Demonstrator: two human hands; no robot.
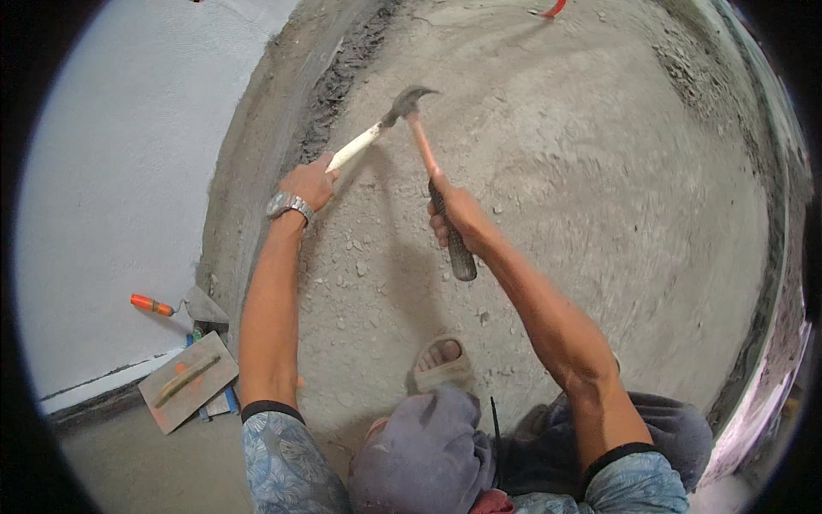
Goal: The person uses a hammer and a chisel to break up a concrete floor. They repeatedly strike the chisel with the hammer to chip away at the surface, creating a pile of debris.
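Note:
My left hand (308,182), with a metal watch on its wrist, is closed around the lower end of a cream-coloured rod (355,147). The rod slants up to the right, and its far end meets the hammer's head in this view. Whether they truly touch I cannot tell. My right hand (461,212) grips the claw hammer (426,147) by its black handle. The hammer has an orange shaft and a dark head with the claw pointing right. The rod's lower end is hidden in my left hand.
Rough grey floor (548,283) with loose chips lies around me. A white wall (128,171) stands at left, its base edged with dark, broken mortar. Near it are an orange-handled trowel (152,305) and a plastering float (184,383). Rubble (698,73) lies far right.

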